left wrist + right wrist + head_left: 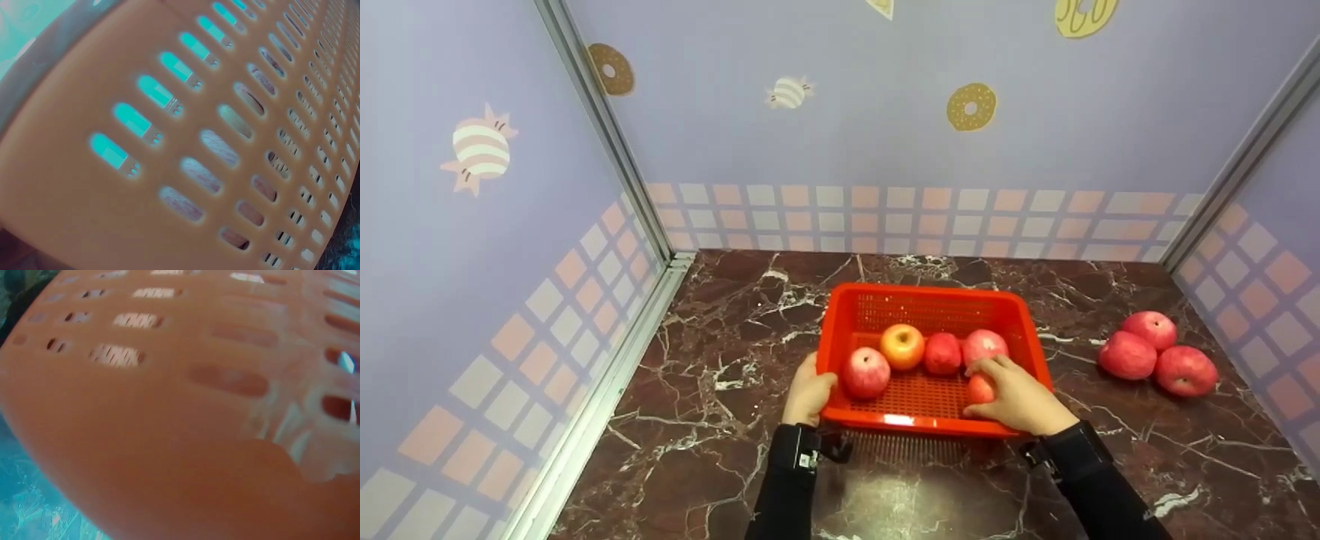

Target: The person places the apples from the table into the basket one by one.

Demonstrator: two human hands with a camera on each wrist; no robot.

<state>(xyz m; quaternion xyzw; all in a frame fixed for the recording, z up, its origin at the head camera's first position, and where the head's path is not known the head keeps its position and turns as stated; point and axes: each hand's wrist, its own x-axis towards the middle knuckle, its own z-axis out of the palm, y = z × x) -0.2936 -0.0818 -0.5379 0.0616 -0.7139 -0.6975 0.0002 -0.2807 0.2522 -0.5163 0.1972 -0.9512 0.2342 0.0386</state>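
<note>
A red plastic basket (922, 424) with slotted walls stands on the dark marbled table. My left hand (808, 394) grips its left rim near the front corner, thumb over the edge. Inside the basket, my right hand (1020, 397) holds a reddish apple (981, 389) at the front right, fingers and thumb around it. Behind that apple lies a pink-red apple (985, 345). A darker red apple (943, 354), a yellow-orange apple (902, 346) and a pinkish apple (867, 373) fill out the row toward the left. Both wrist views show mostly the basket's slotted wall (84, 208), close up; the hands are hidden there.
Three red apples sit clustered on the table to the right: one at the back (1150, 330), one at the left (1127, 355) and one at the front right (1186, 371). Patterned lilac panels (870, 150) enclose the table (720, 322) at the back and both sides.
</note>
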